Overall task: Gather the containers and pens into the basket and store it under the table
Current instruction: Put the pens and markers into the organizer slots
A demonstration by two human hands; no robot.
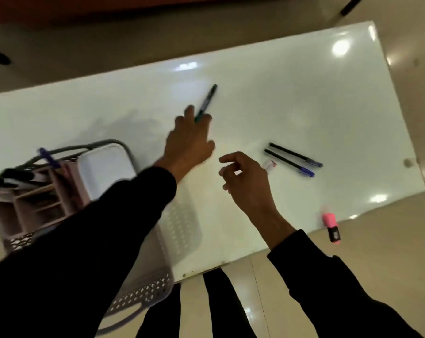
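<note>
The white table (304,93) is glossy, so pens may roll when nudged. The perforated basket (143,293) overhangs the near edge and could tip. The left hand (189,140) pinches a green pen (206,101); a loose pinch risks dropping it. The right hand (245,181) hovers, loosely curled, holding nothing. Two blue-capped pens (291,159) lie nearby. The pink highlighter (331,226) overhangs the edge and could fall.

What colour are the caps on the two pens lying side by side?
Blue-purple caps on the two black-barrelled pens, clearest in the head view.
</note>
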